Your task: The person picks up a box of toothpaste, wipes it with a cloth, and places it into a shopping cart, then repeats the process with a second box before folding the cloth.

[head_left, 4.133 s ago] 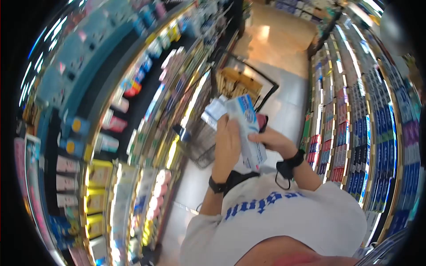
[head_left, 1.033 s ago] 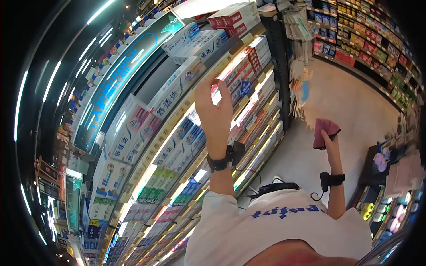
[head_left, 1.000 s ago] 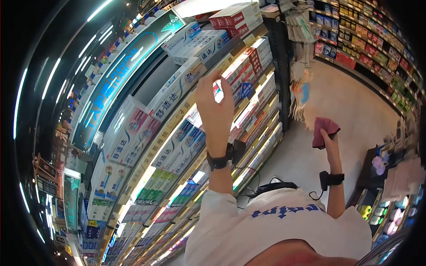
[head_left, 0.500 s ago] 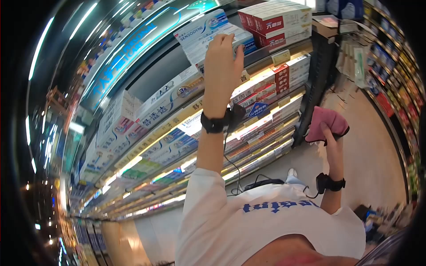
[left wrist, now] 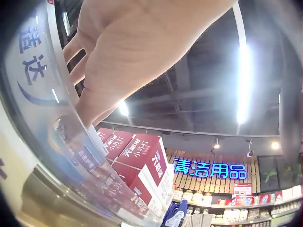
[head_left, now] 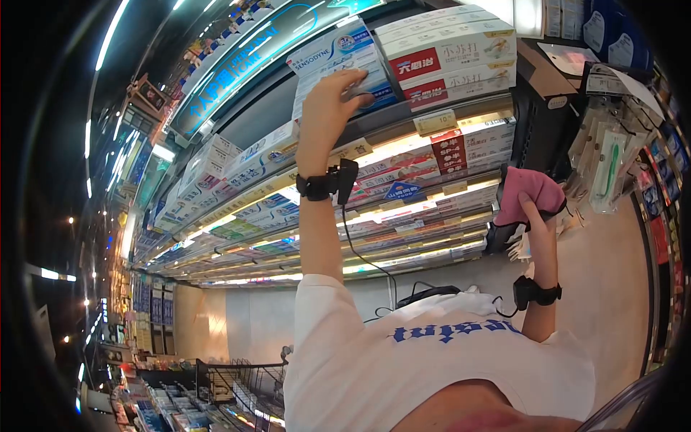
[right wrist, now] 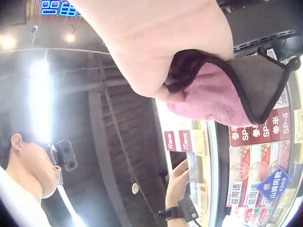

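At the top shelf, my left hand [head_left: 325, 115] lies over the white-and-blue Sensodyne toothpaste boxes [head_left: 324, 57]. Its fingers reach across the box tops, and the thumb is spread at their front edge. In the left wrist view the fingers of this hand [left wrist: 137, 42] extend behind a clear shelf lip [left wrist: 61, 127], partly hidden by it. My right hand [head_left: 538, 219] grips a folded pink cloth [head_left: 529, 193] with dark edging, held in front of the shelf end. The right wrist view shows the grey underside of the cloth [right wrist: 262, 85].
Red-and-white toothpaste boxes [head_left: 450, 57] are stacked right of the Sensodyne boxes. Lit lower shelves [head_left: 403, 180] hold more boxes. Packaged toothbrushes [head_left: 610, 169] hang at the shelf end. A black wire cart [head_left: 241, 381] stands at lower left.
Seconds ago both hands held a blue-and-white box by a cart. Since then the view has turned to the shelf, and my left hand has moved onto the Sensodyne boxes. The right hand keeps the cloth.
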A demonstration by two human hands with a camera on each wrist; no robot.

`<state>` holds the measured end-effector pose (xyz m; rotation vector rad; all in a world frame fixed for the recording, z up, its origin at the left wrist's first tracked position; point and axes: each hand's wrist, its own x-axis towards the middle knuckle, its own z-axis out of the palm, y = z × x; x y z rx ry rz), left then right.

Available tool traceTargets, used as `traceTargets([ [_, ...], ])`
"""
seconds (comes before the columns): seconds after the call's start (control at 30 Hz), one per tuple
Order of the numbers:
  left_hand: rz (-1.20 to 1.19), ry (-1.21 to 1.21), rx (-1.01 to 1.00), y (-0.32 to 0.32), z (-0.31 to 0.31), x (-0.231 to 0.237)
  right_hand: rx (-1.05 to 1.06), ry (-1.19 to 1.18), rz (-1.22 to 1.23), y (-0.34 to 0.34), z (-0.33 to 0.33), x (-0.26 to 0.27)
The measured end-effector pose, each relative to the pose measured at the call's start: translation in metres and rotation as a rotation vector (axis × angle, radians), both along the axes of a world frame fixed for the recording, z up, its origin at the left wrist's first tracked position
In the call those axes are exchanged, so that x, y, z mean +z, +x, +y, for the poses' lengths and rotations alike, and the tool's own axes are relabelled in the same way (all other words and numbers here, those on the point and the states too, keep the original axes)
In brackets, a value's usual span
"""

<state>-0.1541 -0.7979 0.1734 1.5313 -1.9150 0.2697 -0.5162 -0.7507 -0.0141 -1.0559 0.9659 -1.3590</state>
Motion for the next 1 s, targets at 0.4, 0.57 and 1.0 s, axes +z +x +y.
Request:
traceTargets([
  [0.4,0.103,-0.127,0.003,-0.009,0.005,0.016,0.198,0.096,-0.073,-0.036,-0.04,-0.016],
  [0.57,0.311,-0.585,0.059,-0.02,0.003,0.018,0.177,0.12,-0.14,-0.04,-0.044,-0.035],
  [1.0,0.95,-0.656,0.008,-0.112,0.148,-0.024,0.277,-0.067,-0.197,0.056,0.02,0.036],
])
